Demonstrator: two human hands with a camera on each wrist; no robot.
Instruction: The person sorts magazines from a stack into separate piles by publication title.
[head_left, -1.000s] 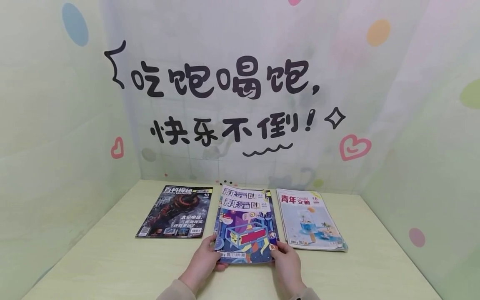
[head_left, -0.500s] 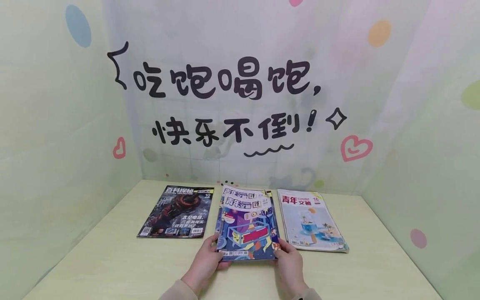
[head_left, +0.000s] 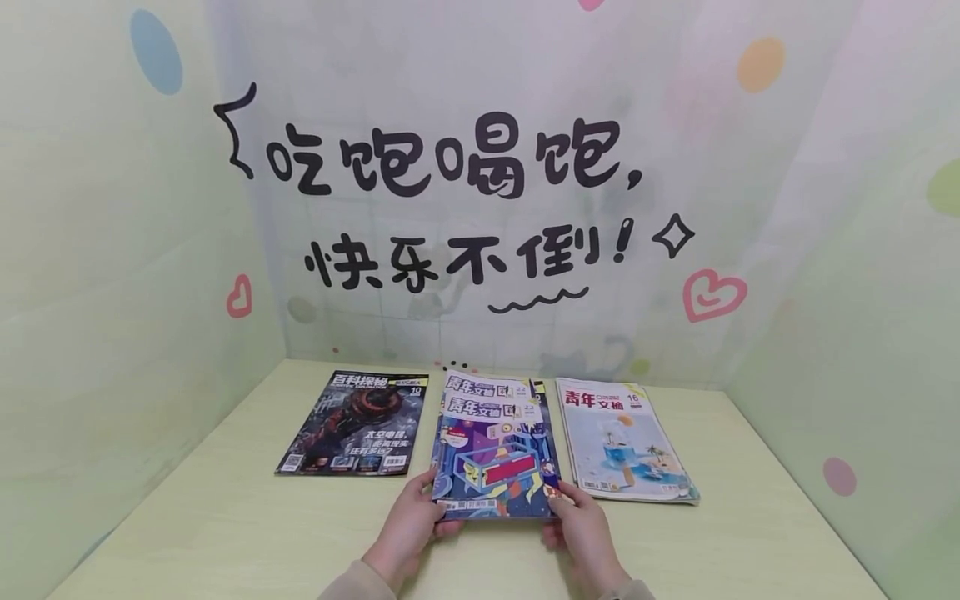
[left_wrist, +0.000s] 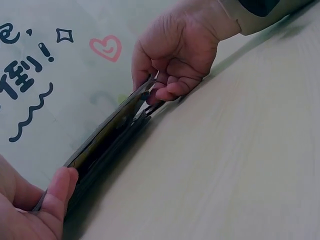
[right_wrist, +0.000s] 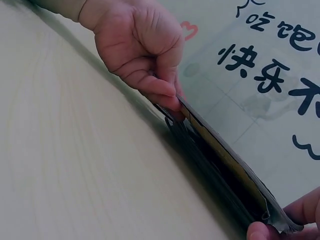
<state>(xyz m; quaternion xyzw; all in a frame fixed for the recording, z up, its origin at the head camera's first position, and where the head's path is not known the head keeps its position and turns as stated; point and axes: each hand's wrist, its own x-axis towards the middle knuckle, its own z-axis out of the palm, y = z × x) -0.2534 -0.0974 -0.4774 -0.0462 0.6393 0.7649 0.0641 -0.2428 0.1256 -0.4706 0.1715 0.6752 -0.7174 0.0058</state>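
A purple-and-blue magazine [head_left: 495, 458] lies over another magazine with a matching white-and-purple header [head_left: 468, 385] in the middle pile. My left hand [head_left: 408, 521] pinches its near left corner, thumb above and fingers beneath. At the near right corner my right hand [head_left: 585, 529] does the same. In the left wrist view the near edge of the magazines [left_wrist: 110, 132] is raised, with a gap between the upper and lower ones. The right wrist view shows this gap too, running between my left hand [right_wrist: 140, 45] and the right fingers [right_wrist: 262, 232].
Left of the pile lies a dark magazine [head_left: 356, 425] with a red coiled shape on its cover. To the right is a pale magazine [head_left: 626, 442] with a beach picture, apparently atop others. The light wood table [head_left: 247, 533] meets a printed fabric wall [head_left: 480, 333] behind.
The near edge of the held magazine has shifted slightly away from me. More of the right hand's fingers show below the edge. The side magazines stay in place; the view has shifted a little.
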